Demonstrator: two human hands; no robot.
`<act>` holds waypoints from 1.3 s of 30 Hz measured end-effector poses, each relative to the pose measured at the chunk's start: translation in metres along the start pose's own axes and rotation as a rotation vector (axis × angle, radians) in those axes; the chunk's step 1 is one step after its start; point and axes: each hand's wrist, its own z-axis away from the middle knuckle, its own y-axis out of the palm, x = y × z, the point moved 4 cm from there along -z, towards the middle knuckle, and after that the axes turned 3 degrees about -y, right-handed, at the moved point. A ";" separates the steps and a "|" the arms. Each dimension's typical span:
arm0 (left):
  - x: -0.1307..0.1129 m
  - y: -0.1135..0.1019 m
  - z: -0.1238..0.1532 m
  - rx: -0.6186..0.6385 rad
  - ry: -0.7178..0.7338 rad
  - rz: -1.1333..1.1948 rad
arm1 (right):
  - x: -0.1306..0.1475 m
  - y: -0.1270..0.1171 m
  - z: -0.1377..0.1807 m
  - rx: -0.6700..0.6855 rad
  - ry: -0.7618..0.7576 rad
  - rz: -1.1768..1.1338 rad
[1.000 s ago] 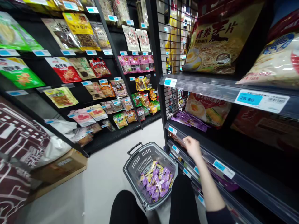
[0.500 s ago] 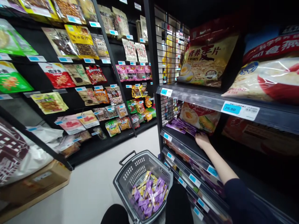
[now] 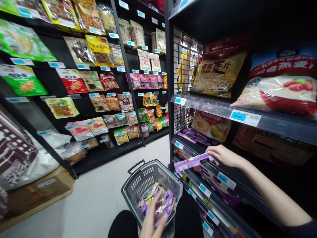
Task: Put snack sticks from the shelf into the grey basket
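Here, right hand (image 3: pixel 224 155) pinches a purple packet (image 3: pixel 192 162) before the shelf (image 3: pixel 198 150); left hand (image 3: pixel 153 219), fingers loosely spread, reaches into the grey basket (image 3: pixel 138 180) of packets on the floor (image 3: pixel 96 198).

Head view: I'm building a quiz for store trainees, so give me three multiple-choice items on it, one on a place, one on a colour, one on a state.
1. Where is the grey basket?
A. on the floor by the person's knees
B. on the top shelf
C. hanging from the wire grid

2. What colour is the stick packet in the right hand?
A. green
B. purple
C. red

3. What is the left hand doing?
A. resting on the floor
B. gripping a price tag
C. reaching into the basket among the packets

Answers: 1 A, it stands on the pale floor between the dark knees. 2 B, the wrapper is purple with a white band. 3 C, its fingers lie on the purple and yellow packets inside.
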 end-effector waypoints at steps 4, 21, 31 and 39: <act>-0.026 0.006 -0.005 -0.092 0.099 0.287 | 0.043 0.033 0.024 0.084 -0.032 -0.191; 0.026 0.001 0.002 -0.126 0.000 0.490 | 0.004 0.161 0.071 -0.177 0.095 -0.731; 0.076 -0.030 0.013 -0.224 -0.087 0.324 | -0.026 0.238 0.050 -0.276 0.200 -0.665; 0.089 -0.041 0.025 -0.385 -0.032 0.048 | -0.010 0.264 0.035 -0.447 0.090 -0.337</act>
